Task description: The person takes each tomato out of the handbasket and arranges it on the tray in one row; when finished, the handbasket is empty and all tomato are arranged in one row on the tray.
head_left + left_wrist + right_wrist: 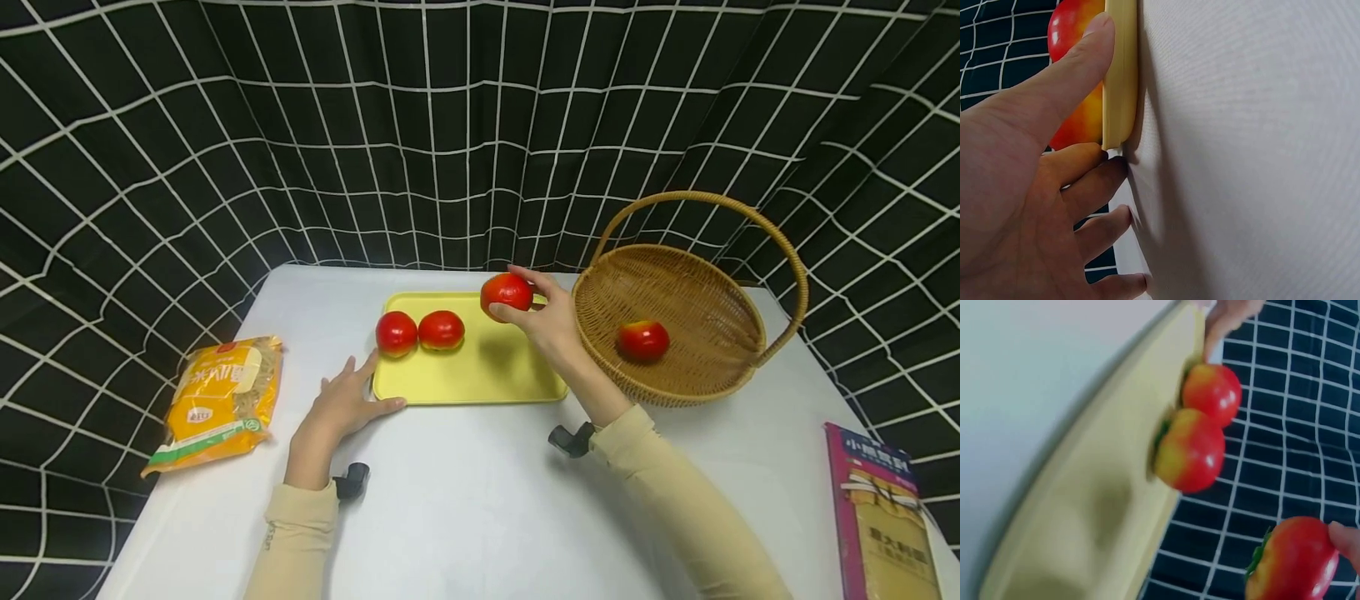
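My right grip [553, 321] pinched one tomato [504, 292] over the yellow tray [480, 382]. My left grip [341, 407], spread wide, touched the tray's left end. Two tomatoes [441, 331] sat there, a fourth tomato [642, 341] in the basket [690, 292].

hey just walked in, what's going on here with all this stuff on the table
A person is handling tomatoes with both hands. The right hand grips a red tomato in the air over the yellow tray, while the left hand touches the tray's near left corner. Two other tomatoes sit side by side at the tray's left end, and one more tomato lies in the wicker basket to the right.
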`<action>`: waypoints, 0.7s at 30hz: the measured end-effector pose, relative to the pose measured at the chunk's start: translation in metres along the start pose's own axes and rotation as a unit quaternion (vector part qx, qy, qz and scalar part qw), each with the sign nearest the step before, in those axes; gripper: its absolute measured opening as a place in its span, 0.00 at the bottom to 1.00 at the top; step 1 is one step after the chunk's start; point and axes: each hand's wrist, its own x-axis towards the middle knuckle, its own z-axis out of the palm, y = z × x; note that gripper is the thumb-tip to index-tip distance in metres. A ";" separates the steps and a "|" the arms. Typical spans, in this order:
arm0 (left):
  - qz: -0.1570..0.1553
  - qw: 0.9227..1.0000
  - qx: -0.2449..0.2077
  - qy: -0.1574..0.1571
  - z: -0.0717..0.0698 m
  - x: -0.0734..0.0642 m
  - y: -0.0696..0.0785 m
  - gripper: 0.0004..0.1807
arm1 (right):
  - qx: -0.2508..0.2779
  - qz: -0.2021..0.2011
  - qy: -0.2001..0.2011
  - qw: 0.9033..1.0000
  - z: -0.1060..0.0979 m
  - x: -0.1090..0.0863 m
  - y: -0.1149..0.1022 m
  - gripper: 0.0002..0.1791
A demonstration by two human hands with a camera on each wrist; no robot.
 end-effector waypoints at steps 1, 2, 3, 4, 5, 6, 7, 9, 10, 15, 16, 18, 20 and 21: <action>0.000 1.000 0.001 0.000 0.000 0.000 0.000 0.60 | -0.002 0.006 -0.001 1.000 0.004 0.000 0.002 0.35; 0.000 1.000 0.000 -0.001 0.000 0.001 -0.001 0.60 | -0.006 0.014 0.001 1.000 0.009 0.001 0.004 0.35; 0.000 1.000 -0.002 -0.001 0.000 0.001 -0.001 0.60 | -0.008 0.019 0.003 1.000 0.013 0.003 0.006 0.35; 0.001 1.000 -0.003 -0.001 0.000 0.001 -0.001 0.60 | -0.013 0.026 0.006 1.000 0.017 0.004 0.009 0.35; 0.003 1.000 -0.004 -0.001 0.000 0.002 -0.001 0.59 | -0.017 0.031 0.010 0.999 0.020 0.006 0.012 0.35; 0.004 1.000 -0.005 0.000 0.000 0.002 -0.001 0.59 | -0.019 0.036 0.014 0.999 0.023 0.008 0.016 0.34; 0.006 1.000 -0.005 0.001 0.000 0.002 -0.001 0.59 | -0.021 0.041 0.016 0.999 0.026 0.009 0.020 0.34; 0.007 1.000 -0.006 0.001 0.000 0.002 0.000 0.59 | -0.020 0.049 0.017 0.998 0.031 0.012 0.027 0.34; 0.007 1.000 -0.006 0.002 0.000 0.002 0.000 0.59 | -0.020 0.052 0.015 0.998 0.033 0.013 0.030 0.34; 0.007 1.000 -0.009 0.004 -0.001 0.001 0.001 0.58 | -0.025 0.071 0.013 0.997 0.040 0.015 0.042 0.35; 0.008 1.000 -0.009 0.005 -0.001 0.001 0.001 0.58 | -0.028 0.073 0.013 0.997 0.042 0.016 0.044 0.35; 0.011 1.000 -0.008 0.007 -0.002 0.001 0.000 0.58 | -0.032 0.075 0.014 0.997 0.044 0.017 0.047 0.35; 0.013 1.000 -0.007 0.009 -0.002 0.001 0.000 0.58 | -0.033 0.078 0.013 0.996 0.047 0.018 0.050 0.35; 0.013 1.000 -0.007 0.008 -0.002 0.001 0.000 0.58 | -0.032 0.081 0.012 0.996 0.049 0.018 0.051 0.35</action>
